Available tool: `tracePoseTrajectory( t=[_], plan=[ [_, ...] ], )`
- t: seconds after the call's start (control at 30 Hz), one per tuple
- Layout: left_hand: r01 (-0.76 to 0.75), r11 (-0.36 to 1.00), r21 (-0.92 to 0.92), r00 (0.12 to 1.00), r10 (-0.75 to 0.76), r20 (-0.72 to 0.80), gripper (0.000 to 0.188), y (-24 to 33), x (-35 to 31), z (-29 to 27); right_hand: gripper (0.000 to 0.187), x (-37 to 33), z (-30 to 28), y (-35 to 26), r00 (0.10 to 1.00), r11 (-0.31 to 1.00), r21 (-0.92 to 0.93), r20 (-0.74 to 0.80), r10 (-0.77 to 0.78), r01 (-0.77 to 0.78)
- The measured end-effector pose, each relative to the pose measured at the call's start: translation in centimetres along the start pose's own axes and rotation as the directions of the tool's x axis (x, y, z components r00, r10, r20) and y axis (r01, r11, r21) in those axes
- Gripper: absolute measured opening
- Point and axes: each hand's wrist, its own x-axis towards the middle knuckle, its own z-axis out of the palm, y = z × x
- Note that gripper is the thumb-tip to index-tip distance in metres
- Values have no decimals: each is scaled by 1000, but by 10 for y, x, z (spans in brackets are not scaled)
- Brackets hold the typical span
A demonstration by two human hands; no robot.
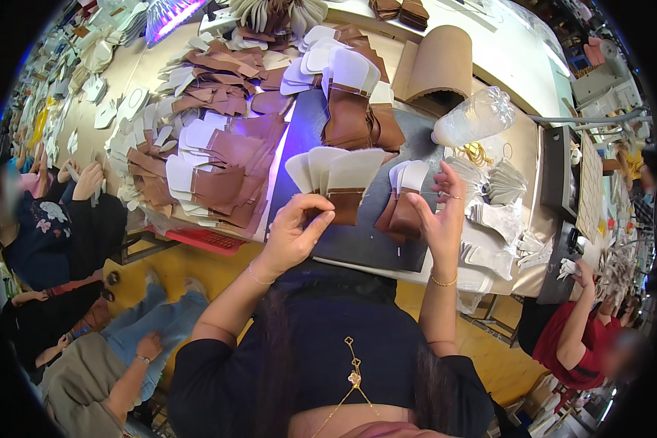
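My left hand (292, 232) is closed, thumb and fingers pinching the brown lower edge of a fanned bunch of cream-and-brown sewn pieces (330, 171). The bunch is raised in front of the dark work mat (299, 139), its rounded cream ends pointing away from me. To the right, my right hand (444, 215) has its thumb and fingers spread. Its thumb tip lies over the edge of a smaller brown-and-white bundle (401, 204); whether they touch I cannot tell. Beyond the hands, a larger stack of white-and-brown pieces (349, 109) lies on the mat.
Heaps of brown and white pieces (226, 164) cover the table's left side. At the right are a curved brown board (439, 66), a clear plastic bottle (474, 117) lying down, yellow cord (477, 154) and white gloves (493, 237). Co-workers sit on both sides.
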Motion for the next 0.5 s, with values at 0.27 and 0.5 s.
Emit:
tracePoseTrajectory(
  t=[0.27,0.5],
  plan=[
    [70,995,-66,995,-64,79,49,10,-1,7,46,1,27,-55,914,881,261,-12,-406,395],
    [136,975,-173,990,-126,68,55,17,7,11,41,-12,27,-44,776,746,235,-72,-626,624]
  ],
)
